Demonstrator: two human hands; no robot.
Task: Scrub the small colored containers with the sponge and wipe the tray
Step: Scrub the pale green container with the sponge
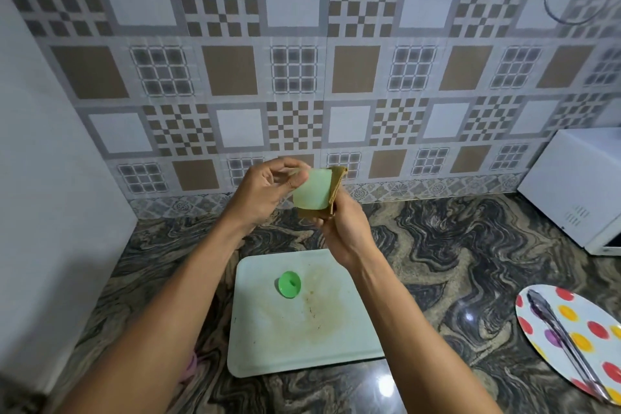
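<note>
Mint-coloured, the tray [268,346] lies nearest on the swirled dark stone counter [453,245]. A brownish smear [319,312] runs across its middle. A small bright green container [289,284] lies tipped on the tray's left half. To the right, well apart from the tray, metal tongs [564,336] rest on a spotted plate [586,304].

Above the tray's far edge both hands are raised. The left hand [262,191] pinches the rim of a pale green container [311,190] with curled fingertips. The right hand [342,225] curls round a brown sponge [336,185], which is pressed against the container's right side and underside.

Farther back a white microwave [578,185] stands at the right against the patterned tile wall [302,60].
</note>
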